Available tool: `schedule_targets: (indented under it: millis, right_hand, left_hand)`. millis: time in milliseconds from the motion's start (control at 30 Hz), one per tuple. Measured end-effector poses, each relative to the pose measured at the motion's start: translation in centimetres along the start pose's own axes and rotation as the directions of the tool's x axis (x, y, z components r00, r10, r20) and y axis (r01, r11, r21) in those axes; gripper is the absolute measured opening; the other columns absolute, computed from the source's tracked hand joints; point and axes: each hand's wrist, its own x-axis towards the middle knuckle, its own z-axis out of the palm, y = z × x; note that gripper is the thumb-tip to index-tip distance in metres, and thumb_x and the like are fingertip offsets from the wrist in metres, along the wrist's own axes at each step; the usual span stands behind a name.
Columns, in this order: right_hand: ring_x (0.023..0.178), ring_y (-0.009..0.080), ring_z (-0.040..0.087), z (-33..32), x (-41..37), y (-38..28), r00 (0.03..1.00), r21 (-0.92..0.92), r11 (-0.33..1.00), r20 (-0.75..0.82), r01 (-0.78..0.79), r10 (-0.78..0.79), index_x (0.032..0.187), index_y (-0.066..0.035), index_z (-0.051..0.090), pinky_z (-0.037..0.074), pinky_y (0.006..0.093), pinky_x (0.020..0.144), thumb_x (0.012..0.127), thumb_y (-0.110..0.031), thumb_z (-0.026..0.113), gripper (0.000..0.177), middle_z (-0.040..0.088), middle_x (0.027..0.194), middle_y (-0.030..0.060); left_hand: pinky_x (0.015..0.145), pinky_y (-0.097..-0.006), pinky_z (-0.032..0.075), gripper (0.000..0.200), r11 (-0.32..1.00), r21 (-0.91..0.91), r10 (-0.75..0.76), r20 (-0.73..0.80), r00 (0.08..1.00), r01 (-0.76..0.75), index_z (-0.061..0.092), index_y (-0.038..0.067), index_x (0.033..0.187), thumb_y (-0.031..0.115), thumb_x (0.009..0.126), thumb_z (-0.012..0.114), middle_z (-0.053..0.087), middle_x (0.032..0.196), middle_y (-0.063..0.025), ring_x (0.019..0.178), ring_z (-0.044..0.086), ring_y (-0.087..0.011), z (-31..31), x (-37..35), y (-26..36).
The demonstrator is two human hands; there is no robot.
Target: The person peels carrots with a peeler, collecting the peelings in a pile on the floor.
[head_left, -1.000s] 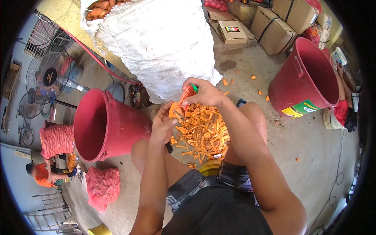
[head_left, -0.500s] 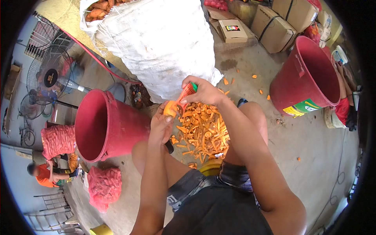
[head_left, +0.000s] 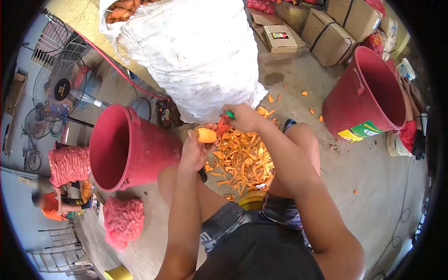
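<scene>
1. The left hand (head_left: 192,148) grasped a carrot (head_left: 206,136) above the peelings (head_left: 245,161).
2. The right hand (head_left: 245,117) gripped a peeler (head_left: 223,124) beside it.
3. If the carrot twisted, the peeler could have nicked the left hand.

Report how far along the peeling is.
Well under way: orange peelings heap up between the legs. The left hand holds an orange piece that looks mostly peeled; the right hand holds the peeler. Left to do, it seems: the roots in the white sack; how many, I can't tell.

glossy red plastic bucket (head_left: 154,149)
</scene>
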Motion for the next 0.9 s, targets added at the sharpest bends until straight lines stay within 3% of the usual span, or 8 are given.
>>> schedule_targets:
  millis: [100,233,300,633,733,800,867,900]
  right_hand:
    - [0.103,0.0456,0.071,0.9,0.0,-1.1,0.984,-0.186,0.966,0.050,0.178,-0.171,0.120,-0.007,0.070,0.056,0.0526,0.090,0.085,-0.011,0.067,0.036,0.074,0.104,0.0264]
    - [0.103,0.0449,0.071,1.2,-0.9,-3.2,0.979,-0.226,0.956,0.119,0.189,-0.165,0.120,-0.004,0.069,0.056,0.0526,0.092,0.084,-0.011,0.067,0.037,0.074,0.103,0.0265]
    - [0.103,0.0446,0.071,1.3,-1.4,-4.1,0.979,-0.247,0.954,0.148,0.171,-0.137,0.118,-0.001,0.069,0.056,0.0531,0.093,0.084,-0.010,0.068,0.035,0.074,0.103,0.0266]
    - [0.105,0.0430,0.072,1.7,-1.2,-3.1,0.987,-0.363,0.918,0.093,0.157,-0.132,0.112,0.000,0.071,0.057,0.0517,0.092,0.087,-0.013,0.070,0.028,0.075,0.100,0.0239]
    - [0.108,0.0411,0.072,0.1,0.1,-1.2,0.970,-0.569,0.822,0.188,-0.020,0.154,0.112,0.000,0.073,0.059,0.0498,0.093,0.089,-0.014,0.071,0.027,0.075,0.104,0.0225]
    - [0.111,0.0396,0.072,-0.2,0.4,-0.6,0.969,-0.623,0.781,0.164,-0.043,0.184,0.113,0.000,0.073,0.059,0.0483,0.094,0.088,-0.011,0.070,0.027,0.075,0.112,0.0223]
    - [0.114,0.0393,0.071,-1.3,-0.2,-2.0,0.957,-0.625,0.778,0.188,-0.058,0.222,0.114,0.000,0.073,0.059,0.0486,0.095,0.087,-0.008,0.068,0.028,0.073,0.119,0.0232]
    - [0.113,0.0398,0.071,-1.5,-0.7,-2.0,0.969,-0.591,0.804,0.147,-0.074,0.197,0.113,0.000,0.073,0.059,0.0485,0.096,0.087,-0.007,0.066,0.028,0.074,0.118,0.0236]
  left_hand:
    - [0.061,-0.0284,0.043,0.061,0.967,0.251,0.071,-0.057,0.996,-0.055,0.061,0.003,0.129,0.058,0.102,0.064,0.069,0.115,-0.0068,0.072,0.055,-0.0127,-0.1,0.9,-0.4]
    - [0.066,-0.0285,0.048,0.043,0.824,0.564,0.084,-0.211,0.974,0.051,0.066,0.003,0.122,0.040,0.101,0.074,0.071,0.102,-0.0033,0.076,0.058,-0.0113,0.2,1.2,-0.5]
    - [0.074,-0.0289,0.051,0.027,0.587,0.809,0.217,-0.116,0.969,-0.034,0.070,0.001,0.114,0.024,0.101,0.075,0.072,0.093,-0.0011,0.081,0.062,-0.0101,0.0,1.2,-0.8]
    - [0.082,-0.0311,0.054,0.029,0.553,0.830,0.170,-0.193,0.967,0.068,0.074,0.001,0.107,0.022,0.090,0.086,0.077,0.095,-0.0052,0.087,0.068,-0.0122,1.6,0.2,0.5]
    - [0.082,-0.0303,0.054,0.027,0.638,0.760,0.207,-0.015,0.978,-0.123,0.072,0.003,0.104,0.018,0.088,0.087,0.074,0.096,-0.0023,0.088,0.066,-0.0113,0.9,-0.4,1.1]
    - [0.080,-0.0308,0.053,0.025,0.715,0.695,0.194,-0.100,0.976,-0.071,0.071,0.003,0.106,0.019,0.090,0.082,0.069,0.100,-0.0001,0.086,0.064,-0.0110,-0.4,-0.9,1.7]
    - [0.073,-0.0276,0.053,0.022,0.591,0.805,0.332,-0.186,0.925,-0.050,0.069,0.006,0.111,0.024,0.099,0.073,0.070,0.099,-0.0014,0.082,0.063,-0.0101,-1.9,-1.6,5.1]
    - [0.064,-0.0244,0.047,0.033,0.800,0.600,0.294,-0.362,0.885,-0.021,0.067,0.010,0.115,0.041,0.105,0.066,0.070,0.099,-0.0005,0.076,0.059,-0.0091,-2.4,-2.2,7.5]
